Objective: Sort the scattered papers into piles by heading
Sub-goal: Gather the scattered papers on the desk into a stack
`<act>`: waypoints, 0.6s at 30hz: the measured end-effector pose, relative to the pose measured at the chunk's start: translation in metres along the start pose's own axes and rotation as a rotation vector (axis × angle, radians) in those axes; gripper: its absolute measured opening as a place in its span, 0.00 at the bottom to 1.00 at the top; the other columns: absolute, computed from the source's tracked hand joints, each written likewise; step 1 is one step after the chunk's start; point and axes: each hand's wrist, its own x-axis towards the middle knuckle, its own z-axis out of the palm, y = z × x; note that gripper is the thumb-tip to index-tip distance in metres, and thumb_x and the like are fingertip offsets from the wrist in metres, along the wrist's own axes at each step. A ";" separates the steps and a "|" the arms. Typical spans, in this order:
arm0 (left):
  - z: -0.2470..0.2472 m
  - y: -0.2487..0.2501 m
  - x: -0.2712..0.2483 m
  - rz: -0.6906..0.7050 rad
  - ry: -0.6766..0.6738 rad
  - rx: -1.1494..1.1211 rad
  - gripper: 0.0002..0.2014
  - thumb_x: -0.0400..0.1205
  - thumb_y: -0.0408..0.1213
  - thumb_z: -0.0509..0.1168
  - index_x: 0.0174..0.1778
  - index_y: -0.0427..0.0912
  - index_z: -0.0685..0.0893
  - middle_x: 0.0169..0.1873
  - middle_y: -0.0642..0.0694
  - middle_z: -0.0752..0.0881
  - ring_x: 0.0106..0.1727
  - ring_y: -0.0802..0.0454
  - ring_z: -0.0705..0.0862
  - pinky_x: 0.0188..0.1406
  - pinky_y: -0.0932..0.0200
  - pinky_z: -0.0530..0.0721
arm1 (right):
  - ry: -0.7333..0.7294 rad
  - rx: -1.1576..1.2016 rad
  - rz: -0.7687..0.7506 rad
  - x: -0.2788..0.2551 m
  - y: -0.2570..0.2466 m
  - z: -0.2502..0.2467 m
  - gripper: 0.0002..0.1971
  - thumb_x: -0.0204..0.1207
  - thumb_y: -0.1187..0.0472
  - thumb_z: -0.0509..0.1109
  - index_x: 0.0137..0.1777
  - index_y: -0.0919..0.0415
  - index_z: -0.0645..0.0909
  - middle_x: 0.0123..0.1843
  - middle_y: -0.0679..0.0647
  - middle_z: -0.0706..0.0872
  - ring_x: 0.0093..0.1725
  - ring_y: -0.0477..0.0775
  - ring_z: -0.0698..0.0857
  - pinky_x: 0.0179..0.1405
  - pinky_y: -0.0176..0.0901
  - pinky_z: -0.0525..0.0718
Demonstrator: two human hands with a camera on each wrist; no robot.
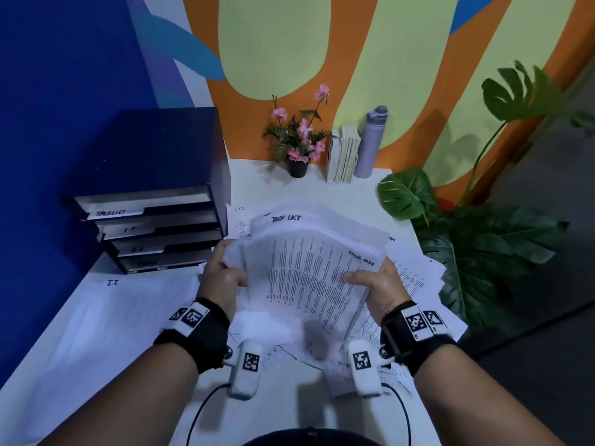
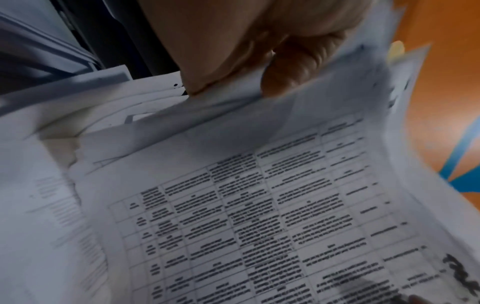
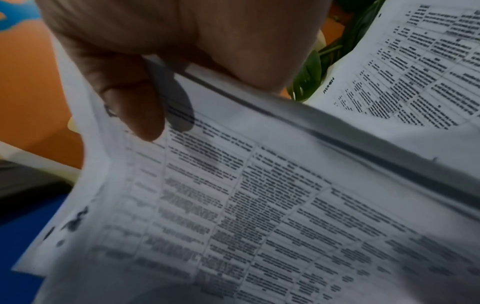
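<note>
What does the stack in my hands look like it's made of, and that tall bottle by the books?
Stack of papers: thin white printed paper, matte; sheets bend and curl. Bottle: probably coated metal, smooth lilac body, no see-through; grey lid looks plastic.

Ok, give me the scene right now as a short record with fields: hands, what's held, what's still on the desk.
left hand: grips the left edge of the paper stack
right hand: grips the stack's right edge, thumb on top
top sheet heading: handwritten, reads roughly "Task list"
stack position: lifted above the desk, tilted
loose papers: spread on the desk under and right of the stack
tray organizer: back left, labelled trays
</note>
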 end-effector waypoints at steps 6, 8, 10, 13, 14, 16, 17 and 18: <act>0.013 -0.001 -0.007 0.070 -0.019 0.040 0.25 0.63 0.14 0.66 0.44 0.48 0.89 0.39 0.51 0.90 0.47 0.46 0.86 0.44 0.59 0.82 | -0.042 0.034 -0.032 -0.006 -0.003 0.003 0.29 0.51 0.78 0.72 0.58 0.71 0.83 0.52 0.68 0.89 0.55 0.73 0.87 0.60 0.66 0.82; 0.016 0.002 -0.004 0.061 0.026 -0.013 0.20 0.58 0.21 0.67 0.38 0.51 0.86 0.36 0.49 0.86 0.45 0.45 0.83 0.47 0.53 0.79 | -0.052 0.044 -0.112 -0.006 -0.011 0.005 0.35 0.54 0.77 0.73 0.65 0.61 0.79 0.59 0.64 0.87 0.61 0.67 0.85 0.61 0.61 0.83; 0.016 0.003 -0.002 0.045 0.048 -0.040 0.23 0.56 0.23 0.66 0.40 0.52 0.87 0.38 0.46 0.86 0.47 0.43 0.82 0.50 0.47 0.79 | -0.067 -0.081 -0.277 -0.006 -0.022 0.005 0.40 0.60 0.75 0.75 0.71 0.46 0.74 0.66 0.58 0.82 0.65 0.59 0.83 0.62 0.53 0.82; 0.013 0.000 -0.002 0.011 0.016 0.004 0.27 0.64 0.16 0.66 0.53 0.47 0.88 0.45 0.40 0.89 0.51 0.39 0.86 0.52 0.46 0.85 | -0.056 -0.474 -0.586 -0.004 -0.037 0.005 0.39 0.71 0.70 0.73 0.79 0.44 0.64 0.66 0.56 0.80 0.64 0.43 0.80 0.56 0.32 0.81; 0.012 -0.001 -0.003 0.002 0.000 0.013 0.27 0.67 0.15 0.68 0.57 0.46 0.86 0.46 0.40 0.90 0.50 0.42 0.88 0.54 0.47 0.85 | -0.044 -0.627 -0.672 -0.002 -0.039 0.005 0.35 0.74 0.69 0.72 0.79 0.48 0.66 0.66 0.55 0.80 0.64 0.41 0.79 0.54 0.31 0.81; 0.010 -0.003 -0.005 -0.024 -0.036 0.032 0.28 0.67 0.24 0.77 0.64 0.43 0.83 0.52 0.42 0.90 0.52 0.48 0.89 0.64 0.45 0.80 | -0.039 -0.864 -0.755 0.001 -0.037 0.006 0.25 0.77 0.64 0.70 0.74 0.55 0.75 0.62 0.52 0.81 0.63 0.43 0.80 0.55 0.42 0.84; 0.010 -0.005 -0.006 -0.035 -0.048 0.051 0.30 0.65 0.31 0.80 0.64 0.43 0.83 0.53 0.43 0.90 0.55 0.47 0.88 0.66 0.45 0.79 | -0.038 -0.948 -0.757 0.001 -0.035 0.006 0.21 0.78 0.61 0.69 0.71 0.56 0.79 0.60 0.50 0.82 0.60 0.45 0.82 0.55 0.48 0.84; 0.010 -0.006 -0.007 -0.037 -0.051 0.066 0.29 0.62 0.36 0.81 0.60 0.44 0.85 0.51 0.43 0.90 0.56 0.46 0.87 0.64 0.46 0.80 | -0.045 -1.000 -0.753 0.000 -0.034 0.006 0.19 0.78 0.58 0.68 0.69 0.57 0.81 0.58 0.48 0.82 0.58 0.47 0.83 0.54 0.50 0.84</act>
